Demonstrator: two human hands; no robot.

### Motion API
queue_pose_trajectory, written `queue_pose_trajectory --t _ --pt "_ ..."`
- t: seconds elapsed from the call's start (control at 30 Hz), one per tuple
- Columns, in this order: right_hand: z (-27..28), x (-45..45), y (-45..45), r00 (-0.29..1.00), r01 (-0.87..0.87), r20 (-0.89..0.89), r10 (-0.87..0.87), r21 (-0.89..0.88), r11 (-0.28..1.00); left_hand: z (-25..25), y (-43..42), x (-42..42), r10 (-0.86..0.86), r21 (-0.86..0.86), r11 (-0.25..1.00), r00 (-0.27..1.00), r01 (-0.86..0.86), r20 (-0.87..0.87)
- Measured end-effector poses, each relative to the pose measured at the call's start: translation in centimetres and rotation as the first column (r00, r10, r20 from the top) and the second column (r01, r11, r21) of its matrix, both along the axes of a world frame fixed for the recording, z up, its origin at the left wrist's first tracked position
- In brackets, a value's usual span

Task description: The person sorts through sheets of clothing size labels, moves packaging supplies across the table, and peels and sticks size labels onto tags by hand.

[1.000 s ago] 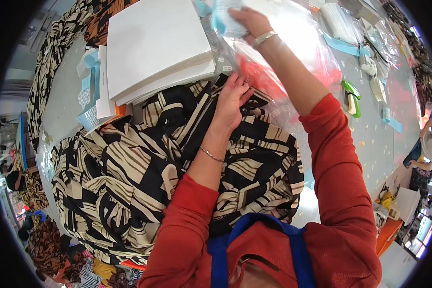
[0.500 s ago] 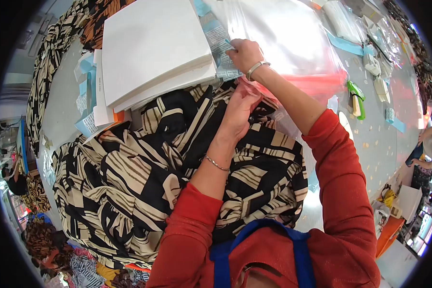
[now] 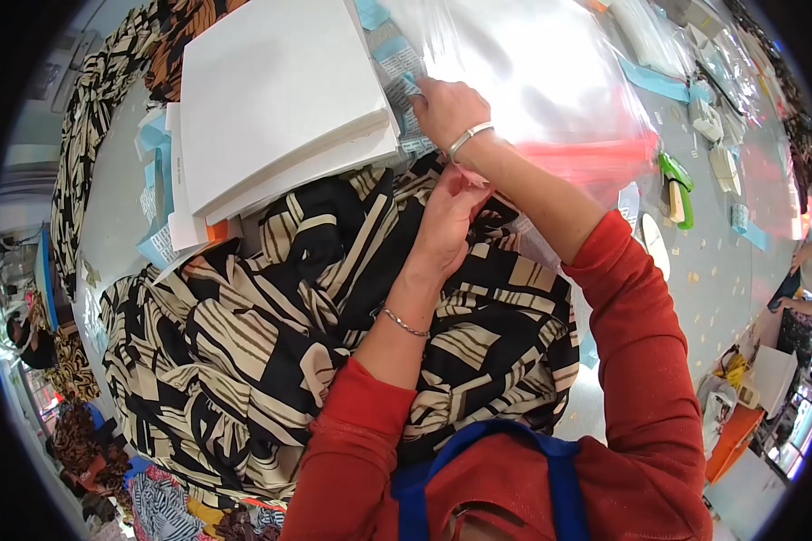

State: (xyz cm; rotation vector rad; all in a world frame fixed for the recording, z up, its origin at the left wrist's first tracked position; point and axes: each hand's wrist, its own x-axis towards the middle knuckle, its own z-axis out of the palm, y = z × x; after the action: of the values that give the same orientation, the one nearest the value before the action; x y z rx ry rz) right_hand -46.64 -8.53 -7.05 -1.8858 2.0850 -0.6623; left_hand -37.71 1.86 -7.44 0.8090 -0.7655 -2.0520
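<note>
My right hand (image 3: 451, 113) is closed, its fingertips pinching the end of a light-blue printed label strip (image 3: 399, 59) beside the white stack of card sheets (image 3: 280, 99). Below it, my left hand (image 3: 447, 221) is closed, with a thin pinkish piece at its fingertips that looks like plastic; the right wrist partly covers it. Under my left forearm lies a heap of black-and-cream patterned fabric (image 3: 244, 338). Clear plastic bags (image 3: 532, 63) with a pink edge lie flat to the right of my right hand, bright with glare.
A green-handled tool (image 3: 677, 189) lies on the grey table (image 3: 722, 261), right of the bags. More blue label strips (image 3: 158, 198) hang by the left side of the card stack. Orange-brown fabric (image 3: 176, 54) is at the back left. Another person's hands (image 3: 798, 307) show at the far right.
My right hand has moved slightly left and down, drawing the label strip's end with it. My left hand stays nearly in place. The view has shifted slightly.
</note>
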Motion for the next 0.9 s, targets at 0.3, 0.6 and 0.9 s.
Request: queue_pose_trajectory --t 0.3,0.6,0.9 --pt "0.7 0.2 0.2 0.982 -0.084 -0.163 0.093 0.062 0.995 -0.1 0.3 -0.1 0.008 0.005 1.0 1.0 -0.008 -0.002" --pt "0.4 -0.5 0.0 0.972 -0.094 -0.207 0.112 0.095 0.991 -0.4 0.4 -0.6 -0.022 -0.09 0.996 0.998 0.017 -0.058" --pt "-0.2 -1.4 -0.4 0.972 -0.13 -0.178 0.153 0.132 0.983 -0.2 0.5 -0.5 -0.075 -0.137 0.988 0.996 0.068 -0.051"
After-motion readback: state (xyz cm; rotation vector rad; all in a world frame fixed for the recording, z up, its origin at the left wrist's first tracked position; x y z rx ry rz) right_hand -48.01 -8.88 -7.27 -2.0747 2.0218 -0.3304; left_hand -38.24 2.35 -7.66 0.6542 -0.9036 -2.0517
